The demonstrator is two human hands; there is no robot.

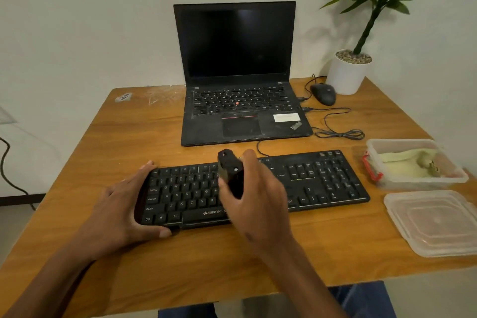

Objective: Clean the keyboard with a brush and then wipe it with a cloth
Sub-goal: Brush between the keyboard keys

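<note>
Now brush (230,173) gripped in right hand (254,193), over keyboard (322,178).

The desk (129,137) is warm orange-brown wood with a streaky grain, with pale scuffs near its far left corner. On it the keyboard (322,181) is black with white lettering, the brush (229,173) over its middle is black, and the laptop (240,80) by the far edge is black with a dark screen, a red dot among its keys and a white sticker. Toward the right edge, the mouse (323,94) is black, the plant pot (347,76) is white with green leaves, and the clear container (413,162) has a red clip and holds a pale yellow-green cloth (402,162).
</note>
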